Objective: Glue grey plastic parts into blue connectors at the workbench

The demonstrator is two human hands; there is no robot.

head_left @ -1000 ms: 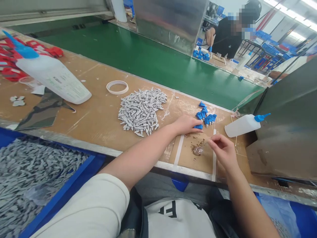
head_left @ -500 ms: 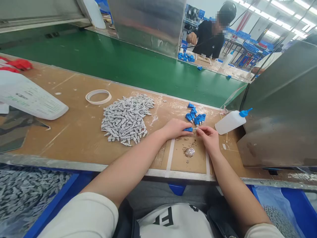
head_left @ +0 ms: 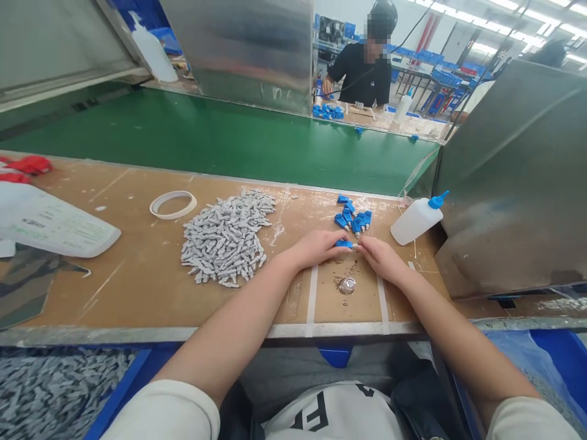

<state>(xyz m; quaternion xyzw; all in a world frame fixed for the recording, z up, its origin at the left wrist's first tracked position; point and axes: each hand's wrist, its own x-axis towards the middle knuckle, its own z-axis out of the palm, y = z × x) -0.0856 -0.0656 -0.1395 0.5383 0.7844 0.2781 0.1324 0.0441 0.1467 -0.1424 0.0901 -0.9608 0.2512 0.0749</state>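
My left hand point(head_left: 318, 246) rests on the brown bench with its fingers closed on a small blue plastic part point(head_left: 343, 244). My right hand point(head_left: 380, 256) meets it from the right, fingers pinched at the same part's end; whatever thin thing it holds is too small to name. Just behind lies a small cluster of blue parts point(head_left: 353, 219). A little round puddle of clear glue point(head_left: 347, 285) sits in front of my hands. A heap of several grey plastic parts point(head_left: 225, 236) lies to the left of my left hand.
A white squeeze bottle with a blue nozzle point(head_left: 416, 217) lies at the right by a metal panel point(head_left: 513, 183). A tape ring point(head_left: 173, 204) and a large white bottle point(head_left: 50, 223) lie left. A green conveyor belt point(head_left: 229, 137) runs behind; another person point(head_left: 362, 64) works across it.
My right hand moved from the glue puddle up to the blue part held by my left hand, and both now pinch it together. The camera view shifted to the right.
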